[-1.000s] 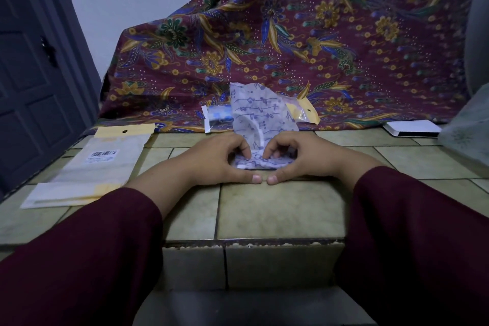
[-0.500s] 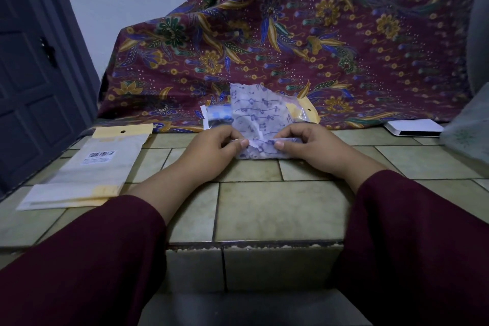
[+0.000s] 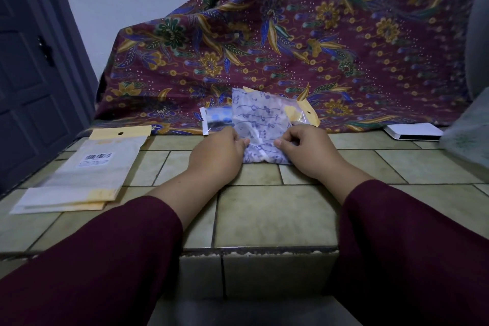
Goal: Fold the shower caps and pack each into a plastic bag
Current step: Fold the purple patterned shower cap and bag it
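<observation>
A white shower cap [image 3: 260, 124] printed with blue music notes lies folded on the tiled ledge [image 3: 264, 217], its far end leaning on the cloth behind. My left hand [image 3: 218, 155] pinches its left edge, and my right hand [image 3: 307, 152] pinches its right edge with curled fingers. Behind the cap lie packed plastic bags with yellow headers [image 3: 307, 114]; one at the left [image 3: 215, 120] shows blue contents. A stack of empty plastic bags [image 3: 87, 169] with yellow headers and a barcode label rests at the left of the ledge.
A maroon floral cloth [image 3: 291, 42] drapes over something along the back of the ledge. A white flat box [image 3: 412, 131] lies at the right, with a pale crumpled item [image 3: 468, 137] beyond it. A dark door [image 3: 29, 74] stands at the left. The ledge's front edge drops off below my arms.
Both hands moved away from me, folding the cap's near end up and over. The cap is now shorter and my fingers hold its two sides.
</observation>
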